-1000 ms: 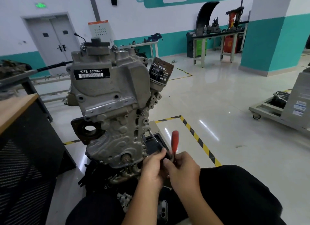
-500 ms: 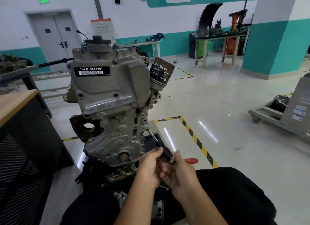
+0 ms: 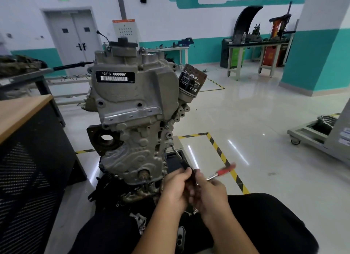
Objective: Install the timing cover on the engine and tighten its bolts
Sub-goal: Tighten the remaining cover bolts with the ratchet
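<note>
1. Right in front of the person, the engine [image 3: 132, 121] stands on the floor [image 3: 246, 130].
2. Its grey cover [image 3: 132, 153] sits on the near face.
3. Both hands are low beside it: the left hand [image 3: 175, 189] and right hand [image 3: 212, 195] each grip the ratchet [image 3: 224, 170].
4. The ratchet's thin bar reaches a bolt [image 3: 171, 145] on the cover's right edge.

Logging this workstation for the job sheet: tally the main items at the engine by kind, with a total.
Engine with timing cover: 1
Oil filter: 1
Ratchet wrench, red handle: 1
Black extension bar on a bolt: 1
Hands at the tool: 2, left hand and right hand
Total: 6
</note>
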Demonstrator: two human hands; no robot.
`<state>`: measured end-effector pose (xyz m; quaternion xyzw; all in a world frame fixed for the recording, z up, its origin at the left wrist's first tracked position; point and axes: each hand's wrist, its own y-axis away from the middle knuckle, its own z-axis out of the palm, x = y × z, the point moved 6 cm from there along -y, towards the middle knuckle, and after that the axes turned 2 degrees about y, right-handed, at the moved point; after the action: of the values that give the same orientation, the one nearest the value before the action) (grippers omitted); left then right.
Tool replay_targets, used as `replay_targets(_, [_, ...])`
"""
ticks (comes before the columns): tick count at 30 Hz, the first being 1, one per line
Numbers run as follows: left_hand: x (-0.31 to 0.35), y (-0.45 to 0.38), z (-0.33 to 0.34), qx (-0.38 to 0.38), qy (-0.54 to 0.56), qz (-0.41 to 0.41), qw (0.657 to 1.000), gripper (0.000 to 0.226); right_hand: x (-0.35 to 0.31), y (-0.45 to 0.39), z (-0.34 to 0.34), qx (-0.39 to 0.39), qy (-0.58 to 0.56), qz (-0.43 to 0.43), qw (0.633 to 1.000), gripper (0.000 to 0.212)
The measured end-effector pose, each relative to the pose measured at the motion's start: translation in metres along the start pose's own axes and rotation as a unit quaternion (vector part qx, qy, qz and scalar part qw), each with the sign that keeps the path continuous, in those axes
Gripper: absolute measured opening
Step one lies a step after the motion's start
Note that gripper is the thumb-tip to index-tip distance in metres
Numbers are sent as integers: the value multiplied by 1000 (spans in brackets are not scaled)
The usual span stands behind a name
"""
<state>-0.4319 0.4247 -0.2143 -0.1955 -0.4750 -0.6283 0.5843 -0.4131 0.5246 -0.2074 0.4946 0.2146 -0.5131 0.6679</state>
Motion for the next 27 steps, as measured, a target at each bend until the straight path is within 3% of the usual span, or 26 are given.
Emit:
replay_targets(2, [-1, 2, 1, -1, 11, 7, 1000, 16, -8, -5, -10, 79, 131, -103, 983, 19])
replay_targets(5, [-2, 1, 1, 3, 22, -14, 1000, 17, -6, -4, -5, 91, 123, -142, 978, 21])
replay_targets(6, [-3, 2, 1, -2, 28, -31, 999, 18, -4, -3, -6, 92, 142, -112, 979, 24])
replay_targets(8, [-7, 1, -2, 0, 27, -53, 998, 19, 6, 4, 4, 7, -25, 22, 999, 31])
replay_targets(9, [-6, 0, -3, 5, 25, -50, 998, 17, 11, 3, 7, -17, -98, 67, 993, 29])
replay_targets(11, [-5, 0, -4, 17, 25, -32, 999, 14, 8, -3, 3, -3, -73, 47, 996, 21])
replay_targets(13, [-5, -1, -3, 24, 43, -21, 999, 18, 3, -8, -6, 67, -32, -20, 997, 20])
replay_targets(15, [-6, -3, -3, 26, 58, -27, 998, 13, 5, -3, 1, 62, -3, -46, 997, 23])
replay_targets(17, [-7, -3, -5, 18, 37, -50, 998, 18, 6, -1, 1, 50, -10, -15, 999, 21])
replay_targets(19, [-7, -4, -8, 25, 27, -65, 997, 22, 11, 2, 10, -33, -95, 79, 992, 21])
replay_targets(22, [-3, -2, -3, 18, 70, -51, 996, 15, 3, -6, 3, 26, -112, 49, 992, 11])
replay_targets(25, [-2, -6, -4, 19, 76, -47, 996, 14, 3, -1, 6, 40, -86, 2, 996, 20])
replay_targets(27, [-1, -8, -7, 20, 42, -49, 998, 18, 7, -1, 9, -11, -124, 65, 990, 24])
